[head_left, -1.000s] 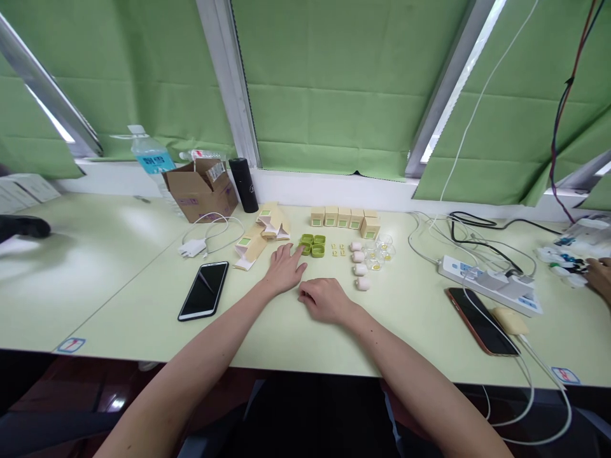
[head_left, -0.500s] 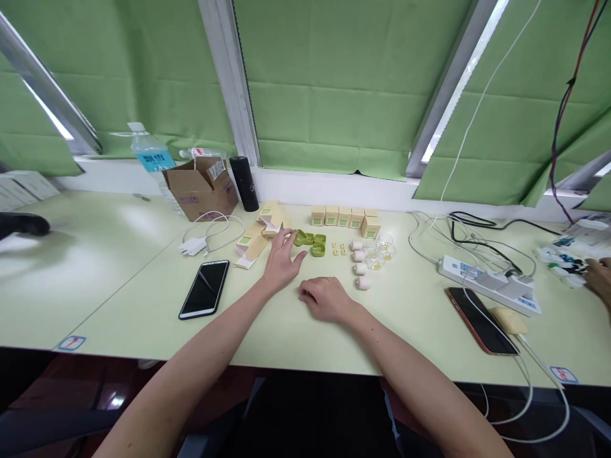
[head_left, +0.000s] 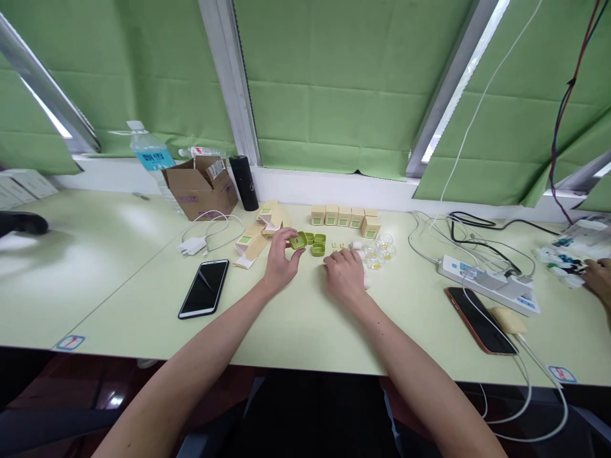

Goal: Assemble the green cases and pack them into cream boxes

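My left hand point(head_left: 281, 262) pinches a small green square cup point(head_left: 299, 241) by its edge, tilted so that its hollow inside faces me. Close to its right stand a few more green square cups point(head_left: 319, 249). My right hand point(head_left: 344, 272) is palm down with its fingers bent over the front of a group of tiny yellow pieces point(head_left: 338, 245). Its fingertips are hidden, so what they grip cannot be made out. Partly behind that hand are small whitish-pink rolls point(head_left: 356, 245), and beside them lie clear round domes point(head_left: 380, 252) with yellow bits.
Small cream boxes point(head_left: 344, 217) line the back, with opened boxes point(head_left: 252, 245) left of my hand. A phone point(head_left: 204, 289) lies at left, and a cardboard box point(head_left: 203, 189) stands behind. At right are a power strip point(head_left: 489, 284), cables and another person's hand point(head_left: 597, 277).
My left hand has lifted the green cup slightly and tipped it toward me. My right hand has moved right and forward from the bare tabletop to the tiny yellow pieces.
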Tool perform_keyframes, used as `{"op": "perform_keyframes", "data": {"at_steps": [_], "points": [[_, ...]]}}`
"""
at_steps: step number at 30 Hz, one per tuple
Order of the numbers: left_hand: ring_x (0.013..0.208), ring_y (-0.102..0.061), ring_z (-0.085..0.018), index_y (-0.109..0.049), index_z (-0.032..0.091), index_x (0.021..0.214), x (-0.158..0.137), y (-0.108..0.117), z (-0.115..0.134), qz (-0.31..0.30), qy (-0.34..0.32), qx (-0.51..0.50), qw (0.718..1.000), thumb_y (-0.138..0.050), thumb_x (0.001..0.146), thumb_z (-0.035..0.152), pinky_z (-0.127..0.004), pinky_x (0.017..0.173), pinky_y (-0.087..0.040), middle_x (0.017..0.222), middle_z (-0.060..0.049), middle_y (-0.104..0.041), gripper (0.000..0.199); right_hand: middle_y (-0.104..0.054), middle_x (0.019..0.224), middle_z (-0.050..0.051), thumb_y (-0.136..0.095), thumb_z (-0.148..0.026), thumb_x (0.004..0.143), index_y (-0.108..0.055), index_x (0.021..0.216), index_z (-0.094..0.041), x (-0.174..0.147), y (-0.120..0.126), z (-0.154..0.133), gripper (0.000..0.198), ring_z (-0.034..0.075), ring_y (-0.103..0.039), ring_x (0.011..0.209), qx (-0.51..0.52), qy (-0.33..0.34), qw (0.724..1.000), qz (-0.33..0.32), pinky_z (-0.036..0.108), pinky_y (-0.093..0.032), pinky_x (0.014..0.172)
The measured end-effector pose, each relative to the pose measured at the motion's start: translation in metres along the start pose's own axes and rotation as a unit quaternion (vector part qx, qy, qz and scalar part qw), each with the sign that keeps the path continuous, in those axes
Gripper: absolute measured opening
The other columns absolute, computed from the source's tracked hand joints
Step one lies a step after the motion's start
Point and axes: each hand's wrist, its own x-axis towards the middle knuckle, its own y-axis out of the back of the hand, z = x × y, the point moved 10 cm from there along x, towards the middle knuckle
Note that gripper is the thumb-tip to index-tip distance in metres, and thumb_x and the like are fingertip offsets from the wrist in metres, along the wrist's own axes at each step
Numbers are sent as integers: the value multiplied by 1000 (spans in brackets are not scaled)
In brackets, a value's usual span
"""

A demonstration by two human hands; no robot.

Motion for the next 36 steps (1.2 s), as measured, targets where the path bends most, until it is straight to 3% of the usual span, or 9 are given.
{"op": "perform_keyframes", "data": {"at_steps": [4,7,17,23,27,30,33,36], "points": [[121,-63,-25,-49,25,127,-1,-4,1,-9,-1,-10,1000,-65,96,24,-41,89,-64,127,-12,-60,35,-67,138,18,-51,-7,91,-79,109,-15,2,-4,26,34,37,-47,131,-52,-43,998,1,51,-28,114],[122,-63,-25,-49,25,128,-1,-6,4,-13,-9,-14,1000,-64,96,24,-41,90,-64,127,-12,-60,35,-63,146,16,-49,-4,90,-79,113,-16,3,-12,29,40,37,-44,139,-57,-41,997,-16,53,-25,118],[121,-63,-25,-51,24,128,-1,-7,15,-20,-37,-4,999,-64,97,22,-41,93,-63,125,-12,-62,34,-74,117,21,-44,-4,94,-80,110,-12,7,-18,18,40,37,-52,131,-69,-20,997,-42,56,-26,119],[121,-64,-25,-50,24,128,-1,-7,12,-22,-26,-10,999,-63,97,24,-42,93,-63,125,-12,-62,34,-72,129,18,-43,2,91,-77,116,-14,5,1,19,45,35,-53,130,-31,-31,999,12,53,-32,114],[120,-64,-25,-48,24,131,-2,-9,7,-31,-7,-14,999,-63,97,26,-42,95,-63,127,-13,-61,37,-72,135,15,-42,4,87,-74,121,-14,1,15,24,50,29,-62,123,95,-48,992,67,46,-44,106],[119,-64,-25,-48,24,132,-3,-10,5,-36,-2,-12,999,-64,97,26,-43,95,-63,127,-13,-61,38,-75,126,14,-43,-6,93,-77,107,-16,-2,22,31,39,27,-70,115,281,-70,948,129,43,-55,100],[118,-65,-24,-49,24,132,-3,-9,6,-33,-6,-18,999,-64,97,25,-42,95,-63,126,-12,-61,38,-79,110,10,-55,-22,92,-77,90,-20,-5,14,48,22,25,-77,96,487,-135,847,165,41,-64,84],[117,-65,-24,-49,24,132,-3,-9,7,-35,-7,-20,999,-64,97,24,-41,94,-63,126,-12,-61,38,-81,93,6,-77,-32,77,-77,82,-20,-8,-2,62,13,25,-79,83,604,-217,748,165,42,-66,82]]}}
